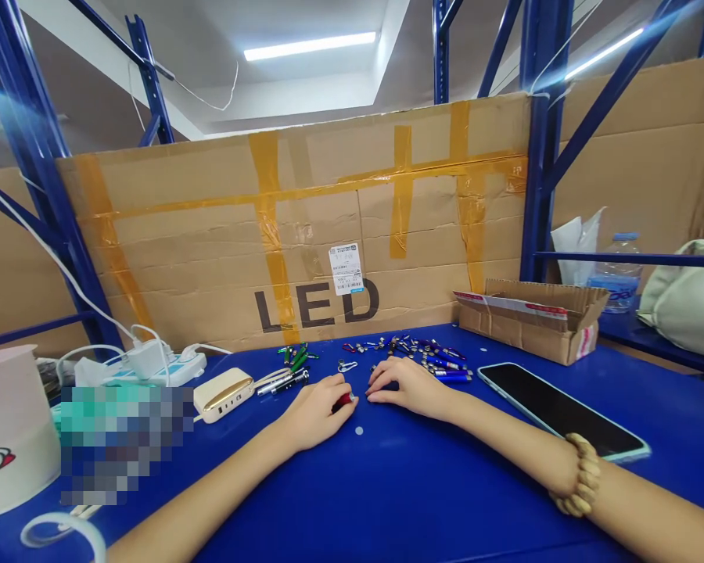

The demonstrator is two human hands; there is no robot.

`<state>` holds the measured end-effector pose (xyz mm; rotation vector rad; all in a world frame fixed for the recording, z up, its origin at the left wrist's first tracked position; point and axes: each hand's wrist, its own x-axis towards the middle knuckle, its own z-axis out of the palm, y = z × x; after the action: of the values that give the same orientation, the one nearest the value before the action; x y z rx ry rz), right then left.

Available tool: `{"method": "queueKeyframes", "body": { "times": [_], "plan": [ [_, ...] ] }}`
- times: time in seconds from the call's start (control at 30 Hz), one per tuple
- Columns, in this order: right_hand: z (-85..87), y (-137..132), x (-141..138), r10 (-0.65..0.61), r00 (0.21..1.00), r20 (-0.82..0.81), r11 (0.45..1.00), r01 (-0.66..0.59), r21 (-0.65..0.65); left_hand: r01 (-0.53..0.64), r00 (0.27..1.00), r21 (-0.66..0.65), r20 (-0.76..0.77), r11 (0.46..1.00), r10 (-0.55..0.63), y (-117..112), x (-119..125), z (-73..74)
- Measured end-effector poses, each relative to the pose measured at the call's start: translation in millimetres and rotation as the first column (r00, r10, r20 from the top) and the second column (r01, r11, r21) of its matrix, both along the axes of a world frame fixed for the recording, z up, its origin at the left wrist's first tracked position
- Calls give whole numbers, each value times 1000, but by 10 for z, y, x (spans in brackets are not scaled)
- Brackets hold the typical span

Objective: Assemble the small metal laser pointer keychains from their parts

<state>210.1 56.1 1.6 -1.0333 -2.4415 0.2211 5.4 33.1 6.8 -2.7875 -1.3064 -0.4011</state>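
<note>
My left hand (314,413) rests on the blue tabletop, its fingers curled around a small shiny red piece (344,400) that is mostly hidden. Just to its right, my right hand (414,386) bends its fingers down to the table; what is under them, if anything, I cannot make out. A silver clip (347,365) lies beyond the gap between my hands. Past my right hand spreads a pile of blue metal pieces (446,363) with small silver parts. Green metal pieces (299,357) and silver and black cylinders (285,381) lie beyond my left hand.
On the left are a cream power bank (223,393), a power strip (179,367) with cables, and a white cup (15,430). A phone (563,408) lies at right, before an open cardboard box (531,317). A cardboard wall (211,266) closes the back.
</note>
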Motion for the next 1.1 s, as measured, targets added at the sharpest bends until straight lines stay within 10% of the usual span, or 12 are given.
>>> {"method": "queueKeyframes", "body": {
  "times": [0.7, 1.1],
  "plan": [
    [19, -98, -75, -11, 998, -57, 983, 1, -185, 37, 999, 21, -37, 999, -36, -11, -4, -1],
    [51, -222, -199, 21, 948, -317, 994, 14, 110, -49, 999, 51, 1, 998, 49, -14, -7, -19]
  ]
}}
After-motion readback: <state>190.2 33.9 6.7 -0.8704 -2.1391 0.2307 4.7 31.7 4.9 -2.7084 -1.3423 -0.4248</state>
